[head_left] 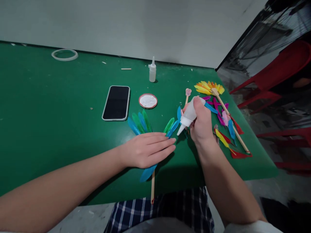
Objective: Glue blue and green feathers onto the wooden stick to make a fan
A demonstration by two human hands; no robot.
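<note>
My left hand (150,149) lies flat, fingers stretched to the right, over the middle of a fan of blue and green feathers (139,123). The fan's wooden stick (153,187) sticks out below the hand towards the table's front edge. My right hand (201,121) is wrapped round a white squeeze bottle (189,114), its nozzle tilted down and left, just right of my left fingertips. A blue feather (179,113) shows beside the bottle. What lies beneath my left palm is hidden.
On the green table (60,129) are a phone (116,103), a round white lid (148,101), a small upright bottle (152,72) and a clear ring (64,55). At the right lie a yellow feather fan (209,87) and loose feathers (222,139). Red chairs (279,71) stand beyond.
</note>
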